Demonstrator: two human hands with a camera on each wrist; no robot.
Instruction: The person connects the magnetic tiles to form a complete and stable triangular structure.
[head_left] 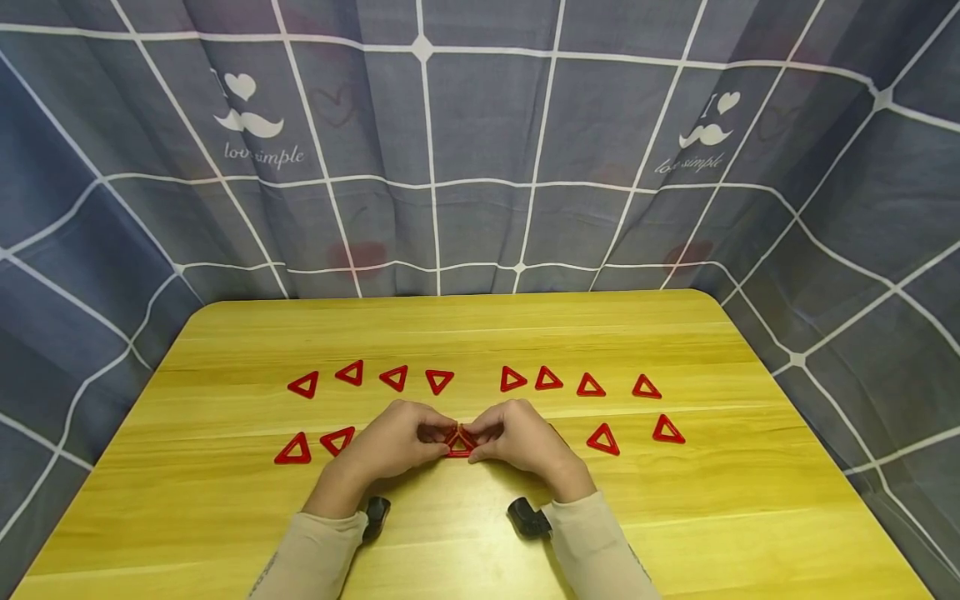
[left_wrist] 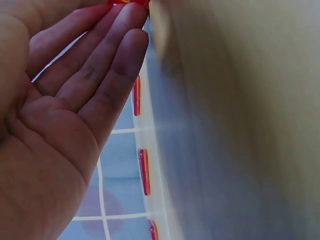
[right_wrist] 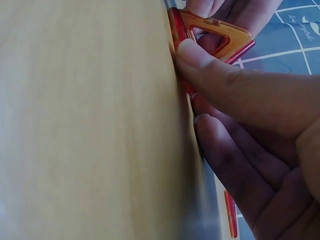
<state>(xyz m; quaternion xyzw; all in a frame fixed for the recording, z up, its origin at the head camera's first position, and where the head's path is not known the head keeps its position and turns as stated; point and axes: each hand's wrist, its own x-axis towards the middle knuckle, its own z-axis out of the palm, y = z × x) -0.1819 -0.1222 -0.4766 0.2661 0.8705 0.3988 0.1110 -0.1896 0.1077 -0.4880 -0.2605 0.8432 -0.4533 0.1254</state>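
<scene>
While the left hand [head_left: 401, 437] and right hand [head_left: 519, 435] pinch red triangles [head_left: 459, 438] between them on the counter [head_left: 450, 542], the step looks like joining edges into an upright shape. The next move seems to call for careful alignment.

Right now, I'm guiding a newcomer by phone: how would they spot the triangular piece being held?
On the yellow table, find the left hand and right hand close together. Between them is the red-orange triangular piece. Unlike the loose red triangles lying flat nearby, it partly stands up, gripped by both hands.
</scene>
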